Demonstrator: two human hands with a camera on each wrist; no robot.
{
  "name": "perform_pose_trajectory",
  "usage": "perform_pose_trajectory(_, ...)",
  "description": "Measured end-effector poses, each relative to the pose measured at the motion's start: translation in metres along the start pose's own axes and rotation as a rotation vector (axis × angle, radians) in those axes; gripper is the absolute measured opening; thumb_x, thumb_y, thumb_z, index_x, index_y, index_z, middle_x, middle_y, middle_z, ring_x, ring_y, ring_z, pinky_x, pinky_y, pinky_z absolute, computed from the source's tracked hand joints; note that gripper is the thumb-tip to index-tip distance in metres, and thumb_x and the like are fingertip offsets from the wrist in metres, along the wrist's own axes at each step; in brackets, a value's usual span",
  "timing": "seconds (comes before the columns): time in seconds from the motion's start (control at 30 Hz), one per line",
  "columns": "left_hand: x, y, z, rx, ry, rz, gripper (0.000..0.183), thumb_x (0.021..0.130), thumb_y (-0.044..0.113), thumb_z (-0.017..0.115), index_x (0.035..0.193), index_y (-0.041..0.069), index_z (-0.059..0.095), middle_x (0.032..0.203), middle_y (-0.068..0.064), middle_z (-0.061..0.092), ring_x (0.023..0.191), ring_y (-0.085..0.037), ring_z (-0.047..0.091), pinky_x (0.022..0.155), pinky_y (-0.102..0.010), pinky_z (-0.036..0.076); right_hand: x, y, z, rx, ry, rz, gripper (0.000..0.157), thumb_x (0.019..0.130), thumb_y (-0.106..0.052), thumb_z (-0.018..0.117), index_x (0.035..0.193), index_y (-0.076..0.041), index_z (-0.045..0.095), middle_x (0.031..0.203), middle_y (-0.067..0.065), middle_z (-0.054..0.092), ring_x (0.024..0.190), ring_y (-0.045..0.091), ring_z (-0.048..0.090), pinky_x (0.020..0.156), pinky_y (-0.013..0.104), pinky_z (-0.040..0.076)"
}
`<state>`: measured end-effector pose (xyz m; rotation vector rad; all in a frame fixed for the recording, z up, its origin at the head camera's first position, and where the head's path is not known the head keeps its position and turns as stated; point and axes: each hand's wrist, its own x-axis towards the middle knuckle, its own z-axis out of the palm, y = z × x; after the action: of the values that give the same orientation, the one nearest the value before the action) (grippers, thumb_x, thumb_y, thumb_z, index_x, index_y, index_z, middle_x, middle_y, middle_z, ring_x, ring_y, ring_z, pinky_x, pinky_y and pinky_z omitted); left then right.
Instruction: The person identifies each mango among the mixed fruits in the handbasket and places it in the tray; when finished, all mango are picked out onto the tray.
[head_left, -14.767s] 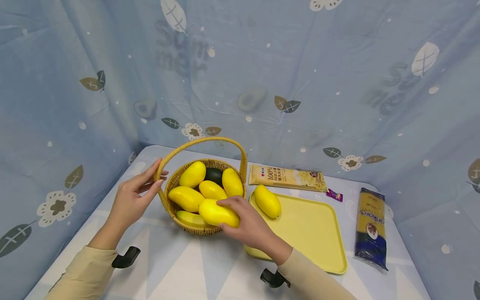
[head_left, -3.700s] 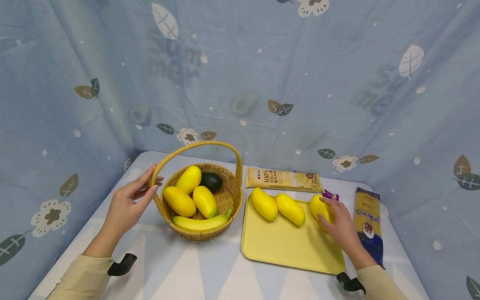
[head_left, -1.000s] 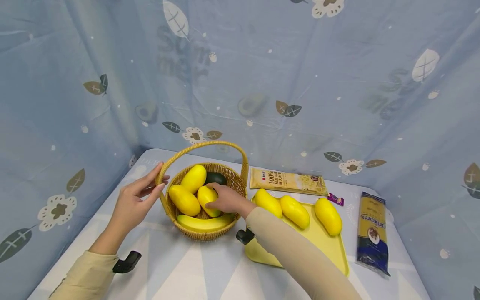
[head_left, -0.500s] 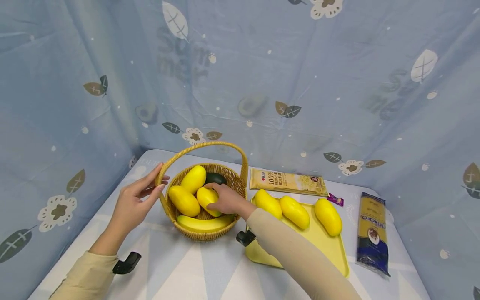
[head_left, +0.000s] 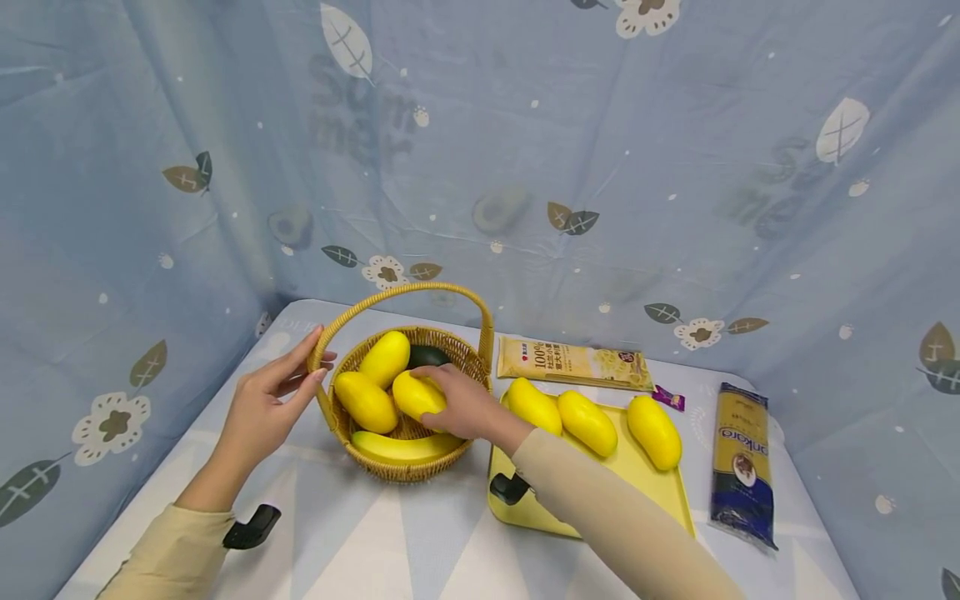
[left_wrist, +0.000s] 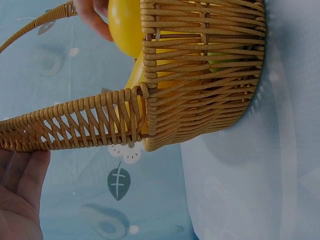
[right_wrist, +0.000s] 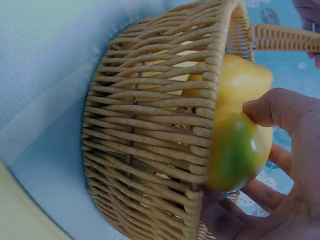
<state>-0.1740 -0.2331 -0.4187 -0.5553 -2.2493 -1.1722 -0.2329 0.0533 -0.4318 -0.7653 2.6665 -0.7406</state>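
One mango (head_left: 417, 396) is in the R hand (head_left: 465, 404), over the inside of the basket (head_left: 405, 472), nr the banana (head_left: 405, 450) & two other mangoes (head_left: 366, 402). R thumb presses its near side, other fingers curl round the far side, so it's clamped btw them; some fingertips are hidden. Its top shows above rim lvl in the L wrist view; can't tell if the underside is clear of the fruit below. L hand (head_left: 273, 404) pinches the handle (head_left: 420, 286) on its L side, thumb & fingers on it. To do this well: skin looks smooth & glossy, so prob. best to squeeze across the width, firm but not hard. Go straight up first, then sideways, so the green-tinged end doesn't snag the rim, & pass in front of the handle's R foot. L hand should just steady, no tugging, or the basket may tip. If it's bound for the tray (head_left: 626, 468), note the three mangoes (head_left: 587, 423) twd its back edge; space in front is better, approx. where the R sleeve (head_left: 607, 508) crosses. Lower it, don't drop it, b/c a rounded shape may roll.
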Motion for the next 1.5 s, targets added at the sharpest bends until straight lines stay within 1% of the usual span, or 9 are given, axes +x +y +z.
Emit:
perform_pose_trajectory(0.13,0.000,0.001,0.000,0.004,0.002,0.002,0.072,0.088,-0.011,0.072,0.151,0.015,0.051,0.115,-0.013,0.074,0.108,0.013,0.059,0.087,-0.007,0.049,-0.010,0.004,-0.004,0.011,0.051,-0.034,0.067,0.091,-0.033,0.072,0.153,-0.032,0.045,0.147,0.006,0.049,0.105,0.019,0.056,0.086,0.035,0.051)
perform_pose_trajectory(0.3,0.000,0.000,0.000,0.008,0.004,0.004,0.072,0.088,-0.012,0.072,0.151,0.015,0.051,0.115,-0.014,0.074,0.108,0.014,0.059,0.086,-0.007,0.049,-0.026,0.008,-0.014,0.063,0.084,-0.053,0.067,0.092,-0.033,0.071,0.153,-0.030,0.045,0.148,0.003,0.049,0.108,0.019,0.056,0.089,0.037,0.052)
perform_pose_trajectory(0.5,0.000,0.000,0.000,0.011,0.007,0.006,0.071,0.087,-0.012,0.072,0.151,0.013,0.052,0.115,-0.013,0.074,0.108,0.013,0.059,0.086,-0.007,0.049,-0.048,0.015,-0.024,0.097,0.123,-0.024,0.067,0.091,-0.034,0.072,0.153,-0.034,0.044,0.152,-0.003,0.045,0.111,0.018,0.057,0.089,0.037,0.051)
perform_pose_trajectory(0.6,0.000,0.000,0.000,0.012,0.005,0.006,0.072,0.087,-0.013,0.072,0.151,0.014,0.051,0.115,-0.013,0.074,0.108,0.013,0.059,0.086,-0.007,0.049,-0.062,0.021,-0.027,0.102,0.143,-0.008,0.068,0.091,-0.035,0.073,0.152,-0.035,0.044,0.148,-0.004,0.047,0.108,0.018,0.057,0.088,0.037,0.051)
perform_pose_trajectory(0.73,-0.001,-0.001,-0.001,0.017,0.008,0.005,0.074,0.087,-0.013,0.072,0.151,0.015,0.051,0.116,-0.014,0.074,0.109,0.013,0.059,0.086,-0.006,0.048,-0.080,0.030,-0.028,0.108,0.181,-0.004,0.068,0.090,-0.033,0.075,0.151,-0.033,0.046,0.144,-0.004,0.050,0.108,0.017,0.057,0.089,0.038,0.052)
perform_pose_trajectory(0.93,-0.001,-0.001,-0.001,0.007,0.006,0.002,0.073,0.087,-0.013,0.072,0.151,0.015,0.051,0.116,-0.013,0.074,0.109,0.012,0.060,0.087,-0.007,0.048,-0.109,0.044,-0.026,0.114,0.236,0.019,0.067,0.089,-0.029,0.078,0.149,-0.031,0.049,0.144,-0.006,0.051,0.111,0.015,0.057,0.093,0.039,0.053)
perform_pose_trajectory(1.13,0.000,-0.001,0.000,0.005,0.006,0.004,0.072,0.086,-0.014,0.072,0.150,0.012,0.052,0.115,-0.015,0.074,0.109,0.013,0.059,0.086,-0.007,0.048,-0.133,0.058,-0.021,0.131,0.257,0.064,0.068,0.088,-0.027,0.079,0.148,-0.031,0.049,0.143,-0.003,0.052,0.107,0.015,0.057,0.094,0.042,0.055)
perform_pose_trajectory(1.37,0.000,0.000,0.000,0.001,0.005,0.005,0.073,0.087,-0.013,0.072,0.151,0.015,0.051,0.115,-0.014,0.074,0.110,0.012,0.059,0.087,-0.007,0.048,-0.149,0.079,-0.002,0.100,0.248,0.157,0.067,0.087,-0.030,0.081,0.147,-0.030,0.052,0.138,-0.002,0.055,0.104,0.012,0.056,0.090,0.039,0.054)
perform_pose_trajectory(1.5,0.001,0.001,0.001,-0.005,0.005,0.007,0.073,0.087,-0.014,0.071,0.151,0.015,0.051,0.115,-0.014,0.074,0.109,0.012,0.060,0.087,-0.007,0.049,-0.154,0.090,0.010,0.117,0.222,0.193,0.067,0.086,-0.031,0.081,0.147,-0.028,0.052,0.137,0.000,0.055,0.107,0.014,0.055,0.093,0.042,0.053)
